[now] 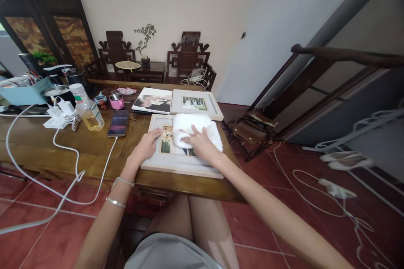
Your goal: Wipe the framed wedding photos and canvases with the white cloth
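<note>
The left hand lies open with its fingers along the left border of a white-matted photo frame, which seems to keep it steady, while the right hand presses spread fingers onto a folded white towel; whether those fingers also grip a fold, I cannot tell. The step in hand looks like wiping the frame's face, and the next move seems to call for sliding the towel over the uncovered left part of the photo with the left hand bracing. The frame lies face up at the near edge of the wooden table, its long axis appearing to run left to right and the picture's top apparently pointing away from the person; the towel hides the upper right portion. Just beyond lie a second frame and a photo album, side by side; farther left are a smartphone, a pink mug and a bottle.
</note>
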Demonstrator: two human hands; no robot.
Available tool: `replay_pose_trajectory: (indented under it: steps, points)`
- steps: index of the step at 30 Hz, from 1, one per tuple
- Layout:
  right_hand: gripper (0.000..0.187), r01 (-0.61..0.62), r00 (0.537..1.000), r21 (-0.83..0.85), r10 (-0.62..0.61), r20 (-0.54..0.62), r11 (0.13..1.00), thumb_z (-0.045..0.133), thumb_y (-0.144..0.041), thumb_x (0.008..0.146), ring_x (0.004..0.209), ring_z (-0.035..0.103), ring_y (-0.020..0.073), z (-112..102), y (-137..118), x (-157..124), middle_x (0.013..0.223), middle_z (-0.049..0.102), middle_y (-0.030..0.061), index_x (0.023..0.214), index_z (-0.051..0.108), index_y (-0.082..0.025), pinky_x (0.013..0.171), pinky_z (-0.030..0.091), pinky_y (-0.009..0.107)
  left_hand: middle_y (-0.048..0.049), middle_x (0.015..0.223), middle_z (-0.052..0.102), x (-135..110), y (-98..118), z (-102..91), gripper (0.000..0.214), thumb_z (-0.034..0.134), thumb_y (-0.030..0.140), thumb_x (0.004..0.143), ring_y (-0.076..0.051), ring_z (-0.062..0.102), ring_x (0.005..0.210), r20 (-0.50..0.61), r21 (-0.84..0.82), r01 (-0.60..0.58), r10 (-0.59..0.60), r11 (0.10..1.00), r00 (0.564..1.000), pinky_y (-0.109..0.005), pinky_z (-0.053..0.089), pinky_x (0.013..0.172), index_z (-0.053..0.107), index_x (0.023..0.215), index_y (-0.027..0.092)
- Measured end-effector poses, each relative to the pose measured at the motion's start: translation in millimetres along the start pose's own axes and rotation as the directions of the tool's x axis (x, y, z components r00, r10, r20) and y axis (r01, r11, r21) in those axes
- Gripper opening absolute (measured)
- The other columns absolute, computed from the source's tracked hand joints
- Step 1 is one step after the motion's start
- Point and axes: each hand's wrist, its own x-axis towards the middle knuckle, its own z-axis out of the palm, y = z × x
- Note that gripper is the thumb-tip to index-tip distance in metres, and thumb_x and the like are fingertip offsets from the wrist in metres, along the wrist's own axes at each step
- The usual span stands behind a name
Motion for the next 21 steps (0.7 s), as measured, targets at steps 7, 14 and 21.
replay_pose_trajectory:
  steps: [7, 14, 21]
  points:
    - [0.076, 0.16, 0.947, 0.326, -0.238, 0.217, 0.932, 0.036, 0.012, 0.062, 0.14, 0.029, 0.0269, -44.0, -39.1, -98.9, 0.137, 0.054, 0.01, 0.127, 0.057, -0.02, 0.11, 0.029, 0.051, -0.0096, 0.138, 0.054, -1.0, 4.5, -1.9, 0.056, 0.035, -0.004, 0.077, -0.019, 0.046, 0.132, 0.011, 0.022, 0.029, -0.029, 0.999, 1.0, -0.039, 0.033, 0.115, 0.059, 0.125, 0.011]
    - [0.067, 0.104, 0.981, 0.311, -0.149, 0.122, 0.945, 0.041, 0.007, 0.069, 0.106, 0.059, 0.0232, -50.1, -12.9, -86.4, 0.114, 0.064, 0.0111, 0.129, 0.055, -0.02, 0.088, 0.048, 0.033, -0.0111, 0.138, 0.053, -1.7, 1.9, -1.2, 0.054, 0.035, -0.002, 0.078, -0.02, 0.046, 0.132, 0.008, -0.001, 0.018, -0.018, 1.0, 1.0, -0.04, 0.033, 0.116, 0.059, 0.125, 0.009]
    - [0.068, -0.069, 0.982, -0.16, 0.038, -0.186, 0.985, 0.036, 0.011, 0.072, 0.142, 0.013, 0.0409, -30.6, 30.6, 16.3, 0.157, 0.025, 0.0027, 0.127, 0.059, -0.022, 0.104, 0.025, 0.068, -0.0081, 0.136, 0.055, -1.0, 1.5, -3.7, 0.052, 0.037, 0.001, 0.08, -0.02, 0.047, 0.131, -0.005, -0.045, -0.016, 0.015, 0.999, 1.0, -0.042, 0.034, 0.115, 0.06, 0.125, 0.013]
